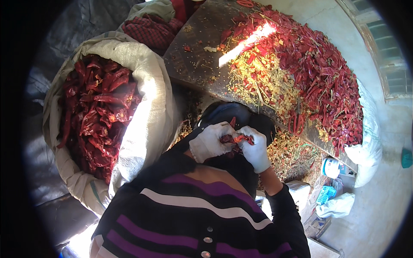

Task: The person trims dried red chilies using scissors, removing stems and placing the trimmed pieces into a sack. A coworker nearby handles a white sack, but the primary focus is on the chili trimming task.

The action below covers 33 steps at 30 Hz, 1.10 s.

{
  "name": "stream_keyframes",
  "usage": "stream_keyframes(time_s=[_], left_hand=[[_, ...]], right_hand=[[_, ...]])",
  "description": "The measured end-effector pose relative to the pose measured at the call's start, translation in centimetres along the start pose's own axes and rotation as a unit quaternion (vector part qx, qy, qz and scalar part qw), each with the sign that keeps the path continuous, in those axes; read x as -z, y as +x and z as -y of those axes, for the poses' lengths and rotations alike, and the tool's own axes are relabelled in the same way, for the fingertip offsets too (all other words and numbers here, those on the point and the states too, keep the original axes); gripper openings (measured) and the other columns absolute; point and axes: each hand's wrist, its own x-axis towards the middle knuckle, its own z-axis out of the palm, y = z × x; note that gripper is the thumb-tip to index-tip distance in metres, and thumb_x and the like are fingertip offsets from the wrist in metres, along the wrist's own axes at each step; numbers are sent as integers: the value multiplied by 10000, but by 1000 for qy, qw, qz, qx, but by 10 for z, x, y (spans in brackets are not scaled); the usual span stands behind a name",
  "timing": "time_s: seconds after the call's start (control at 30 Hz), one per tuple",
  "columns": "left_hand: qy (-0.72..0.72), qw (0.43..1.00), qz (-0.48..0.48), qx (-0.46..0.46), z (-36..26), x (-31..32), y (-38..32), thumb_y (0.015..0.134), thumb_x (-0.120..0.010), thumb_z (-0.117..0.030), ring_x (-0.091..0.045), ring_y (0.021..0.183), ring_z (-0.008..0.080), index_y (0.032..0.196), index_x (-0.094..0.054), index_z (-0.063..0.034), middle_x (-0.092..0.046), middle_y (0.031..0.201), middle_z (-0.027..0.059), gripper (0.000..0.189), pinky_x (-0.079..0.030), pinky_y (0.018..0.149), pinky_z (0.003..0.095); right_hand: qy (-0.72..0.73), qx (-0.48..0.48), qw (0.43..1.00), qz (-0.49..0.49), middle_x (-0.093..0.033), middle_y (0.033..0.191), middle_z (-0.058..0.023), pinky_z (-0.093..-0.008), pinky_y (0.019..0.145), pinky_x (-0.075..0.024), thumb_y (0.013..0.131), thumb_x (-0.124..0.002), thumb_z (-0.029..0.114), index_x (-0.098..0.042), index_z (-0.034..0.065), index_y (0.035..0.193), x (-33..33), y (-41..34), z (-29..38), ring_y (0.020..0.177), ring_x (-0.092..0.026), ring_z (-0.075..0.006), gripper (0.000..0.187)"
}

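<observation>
My left hand (209, 142), in a white glove, grips dried red chili peppers (227, 139) above my lap. One pepper tip sticks up past its fingers. Close against it, my right hand (256, 150), also gloved in white, pinches a torn, brighter red piece of chili (243, 138). The fingers of both hands meet at the peppers and partly hide them. To the left, a woven white sack (151, 87) with a rolled rim holds many whole dried chilies (100, 113). Red-handled scissors (296, 124) lie near the table's edge on the right.
A large heap of dried chilies (319, 71) covers the wooden table (193, 61), with yellow seeds (267, 80) spilled before it. Stems and scraps (290, 158) litter the floor. A white tub (330, 167) and plastic bags (335, 204) stand by the wall at right.
</observation>
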Motion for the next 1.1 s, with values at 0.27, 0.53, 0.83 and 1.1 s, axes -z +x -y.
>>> stream_keyframes(time_s=[0.27,0.53,0.83,1.1], left_hand=[[18,998,-2,-60,3,1,-1,686,-732,-26,-647,823,321,926,-677,-70,-639,917,120,250,-535,719,375],[52,996,8,-74,2,-1,-5,682,-739,-16,-651,789,304,891,-685,-59,-646,913,117,220,-534,699,357],[-231,960,-73,138,5,7,-9,774,-729,32,-605,857,128,908,-676,-27,-638,978,53,155,-506,745,264],[-218,963,-75,137,12,3,-7,800,-742,-2,-612,868,132,929,-683,-39,-639,969,55,146,-511,769,289]], right_hand=[[330,-340,879,59,-490,612,52,-245,490,-350,893,-683,147,-586,108,750,6,4,2,518,-429,-58,178],[670,-303,664,137,-386,608,78,-228,510,-371,976,-561,203,-550,99,920,8,-12,-15,506,-388,-52,120],[351,-287,862,-227,-429,612,42,-246,534,-411,921,-670,255,-600,52,922,75,-44,-14,553,-446,-72,214],[21,-268,923,-274,-582,721,8,-240,583,-396,904,-705,227,-668,-34,925,91,-71,-51,625,-461,-62,264]])
